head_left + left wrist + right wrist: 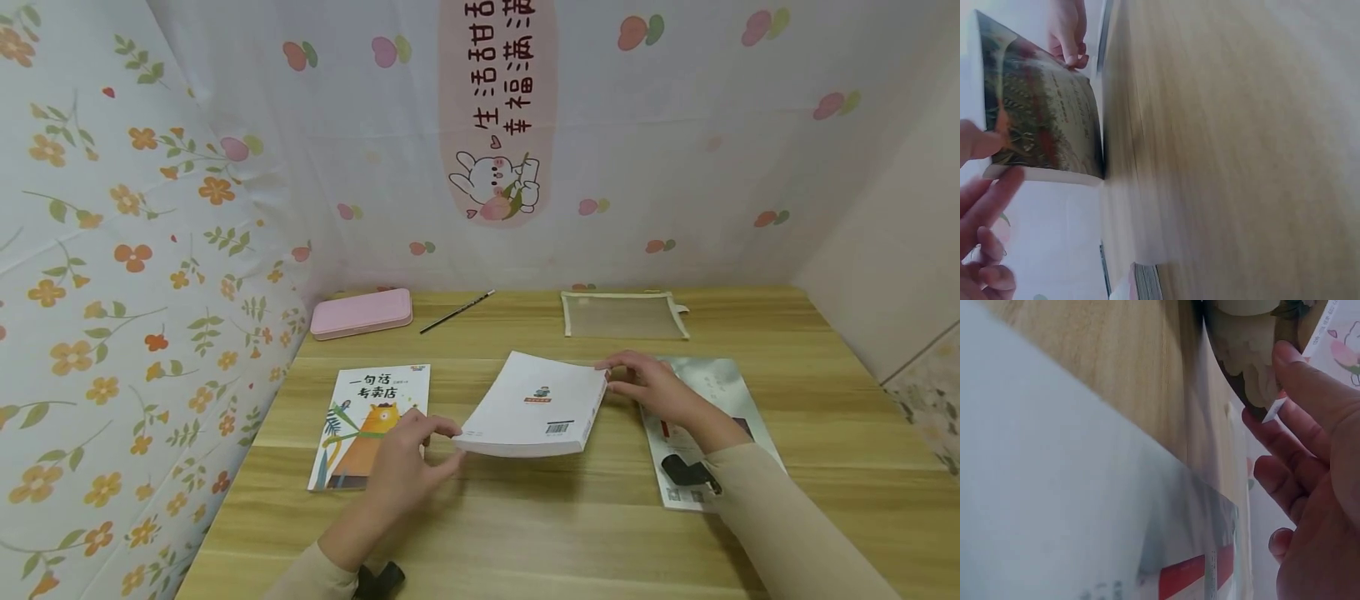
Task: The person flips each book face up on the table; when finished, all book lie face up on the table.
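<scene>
A white paperback book (534,404), its barcode side up, is tilted above the middle of the table. My left hand (408,457) pinches its near left corner between thumb and fingers. At the far right corner, my right hand (654,390) grips the edge near the spine. In the left wrist view the underside of the book (1041,109) shows a dark, colourful picture. The right wrist view has the thumb of my right hand (1319,447) on one face and fingers on the other. Below the right forearm lies a pale green book (708,383), partly covered by that arm.
Left of the held book, a picture book (386,383) with an orange cat lies partly behind my left hand. Along the back are a pink pencil case (362,313), a dark pencil (457,312) and a mesh zip pouch (624,316). Patterned cloth (360,158) hangs behind the table (525,533).
</scene>
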Demonstrator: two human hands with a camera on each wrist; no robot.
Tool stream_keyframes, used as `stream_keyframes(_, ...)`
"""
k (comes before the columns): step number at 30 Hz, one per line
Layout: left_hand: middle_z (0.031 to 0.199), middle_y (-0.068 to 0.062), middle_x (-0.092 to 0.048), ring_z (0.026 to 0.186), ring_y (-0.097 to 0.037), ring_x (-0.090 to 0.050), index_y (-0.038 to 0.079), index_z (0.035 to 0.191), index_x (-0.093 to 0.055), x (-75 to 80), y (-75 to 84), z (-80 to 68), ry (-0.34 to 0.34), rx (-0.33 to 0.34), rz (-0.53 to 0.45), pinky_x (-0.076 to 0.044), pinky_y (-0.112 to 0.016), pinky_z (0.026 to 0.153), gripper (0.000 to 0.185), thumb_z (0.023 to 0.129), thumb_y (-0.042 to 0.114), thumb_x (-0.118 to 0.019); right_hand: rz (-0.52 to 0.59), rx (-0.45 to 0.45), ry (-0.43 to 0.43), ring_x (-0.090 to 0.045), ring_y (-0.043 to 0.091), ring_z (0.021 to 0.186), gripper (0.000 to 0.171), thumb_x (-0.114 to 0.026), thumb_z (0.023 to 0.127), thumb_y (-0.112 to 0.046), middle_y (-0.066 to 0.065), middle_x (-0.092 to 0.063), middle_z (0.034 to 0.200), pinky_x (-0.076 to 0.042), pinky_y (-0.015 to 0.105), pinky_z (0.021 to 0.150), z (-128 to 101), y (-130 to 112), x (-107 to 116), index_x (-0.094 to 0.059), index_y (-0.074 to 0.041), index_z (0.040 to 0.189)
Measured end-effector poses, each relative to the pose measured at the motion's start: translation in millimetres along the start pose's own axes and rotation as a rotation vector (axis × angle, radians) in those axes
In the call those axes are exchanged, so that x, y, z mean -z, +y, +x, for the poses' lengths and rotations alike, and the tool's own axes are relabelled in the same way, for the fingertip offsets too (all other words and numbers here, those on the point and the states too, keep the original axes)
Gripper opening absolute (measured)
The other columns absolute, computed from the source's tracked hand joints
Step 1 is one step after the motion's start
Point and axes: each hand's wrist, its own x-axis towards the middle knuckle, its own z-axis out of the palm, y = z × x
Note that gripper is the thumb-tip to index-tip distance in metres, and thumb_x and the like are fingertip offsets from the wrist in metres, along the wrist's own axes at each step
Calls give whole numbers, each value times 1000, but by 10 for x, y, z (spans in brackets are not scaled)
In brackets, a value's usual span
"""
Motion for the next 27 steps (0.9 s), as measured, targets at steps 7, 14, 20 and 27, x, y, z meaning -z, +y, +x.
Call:
stream_keyframes(7, 93, 8, -73, 73, -10, -48, 19, 96, -75, 36, -59, 59, 102, -84, -76, -40, -20, 64, 27, 75, 15, -92, 80, -18, 36, -53, 18, 86, 26, -71, 98, -13, 7, -69, 117, -45, 29, 68, -20, -9, 43, -71, -16, 124)
stream_keyframes(14, 96, 4, -74, 70, -16, -52, 17, 99, -76, 82, -92, 133, 152, -123, -175, -39, -24, 54, 26, 79, 7, -88, 124, 25, 134, -51, 12, 89, 22, -72, 96, -10, 7, -67, 119, -41, 29, 63, -49, -74, 76, -72, -14, 118)
stream_keyframes(20, 90, 3, -76, 73, -14, -52, 16, 99, -78, 101, -108, 184, 249, -149, -194, -37, -22, 61, 23, 78, 10, -87, 50, 75, 185, -49, 10, 89, 24, -71, 96, -7, 9, -69, 121, -41, 24, 71, -47, -113, 100, -73, -11, 120)
stream_keyframes(27, 77, 2, -71, 72, -17, -49, 15, 96, -79, 138, -75, 240, 321, -155, -222, -35, -24, 61, 23, 76, 7, -87, 105, 33, 225, -47, 9, 87, 18, -68, 100, -14, -4, -62, 106, -38, 26, 71, -37, -213, 165, -72, -18, 117)
